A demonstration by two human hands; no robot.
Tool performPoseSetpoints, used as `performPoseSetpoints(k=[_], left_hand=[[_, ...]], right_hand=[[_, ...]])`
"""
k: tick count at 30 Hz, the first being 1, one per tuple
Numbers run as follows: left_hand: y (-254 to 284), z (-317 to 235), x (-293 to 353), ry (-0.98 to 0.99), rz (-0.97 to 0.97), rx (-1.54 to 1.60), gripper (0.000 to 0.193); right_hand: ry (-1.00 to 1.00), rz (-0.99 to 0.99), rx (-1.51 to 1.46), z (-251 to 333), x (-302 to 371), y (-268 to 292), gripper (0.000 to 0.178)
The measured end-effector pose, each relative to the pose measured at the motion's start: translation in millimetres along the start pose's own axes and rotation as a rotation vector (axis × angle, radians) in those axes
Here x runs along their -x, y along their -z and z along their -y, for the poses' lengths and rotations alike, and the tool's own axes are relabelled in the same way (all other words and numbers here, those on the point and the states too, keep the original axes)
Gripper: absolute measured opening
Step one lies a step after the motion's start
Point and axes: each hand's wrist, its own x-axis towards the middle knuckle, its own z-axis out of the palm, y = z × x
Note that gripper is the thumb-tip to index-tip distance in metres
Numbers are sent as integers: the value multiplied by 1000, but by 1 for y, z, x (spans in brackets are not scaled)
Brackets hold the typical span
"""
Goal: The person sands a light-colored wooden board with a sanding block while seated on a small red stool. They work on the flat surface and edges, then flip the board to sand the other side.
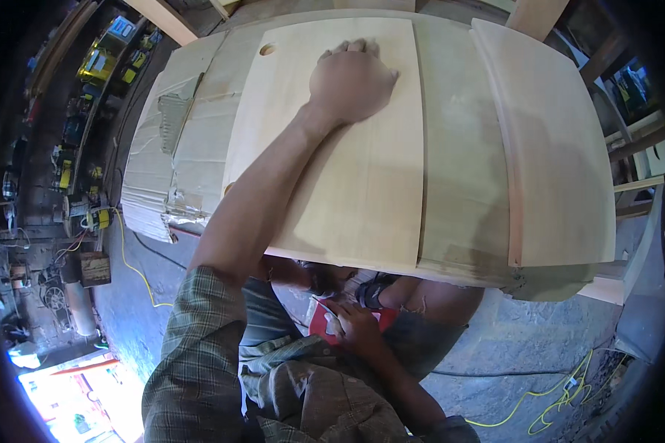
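My left hand (pixel 352 83) rests palm down on a pale wooden panel (pixel 355 177), near its far edge. Its fingers point away and lie apart, with the thumb out to the right and nothing held. The panel has a round hole (pixel 267 50) near its far left corner. My left forearm crosses over the panel's left part. Below the near edge of the table, my right hand (pixel 358 328) is closed around something small and pale, too indistinct to name. A red item (pixel 319 323) shows just behind that hand.
Worn cardboard (pixel 199 140) covers the table under the panel. Another pale wooden panel (pixel 561 148) lies at the right. Cluttered shelves (pixel 74 125) stand at the left. A yellow cord (pixel 550 402) lies on the floor. Bare limbs with a dark band (pixel 371 289) show beneath the table edge.
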Motion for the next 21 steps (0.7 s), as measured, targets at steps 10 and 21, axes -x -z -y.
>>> performPoseSetpoints(k=[10,21], left_hand=[[-1,4,-9,86,56,11,48],[42,-60,84,-105,148,-42,52]], right_hand=[[-10,89,54,-3,7,-6,39],[1,81,187,-5,6,-13,33]])
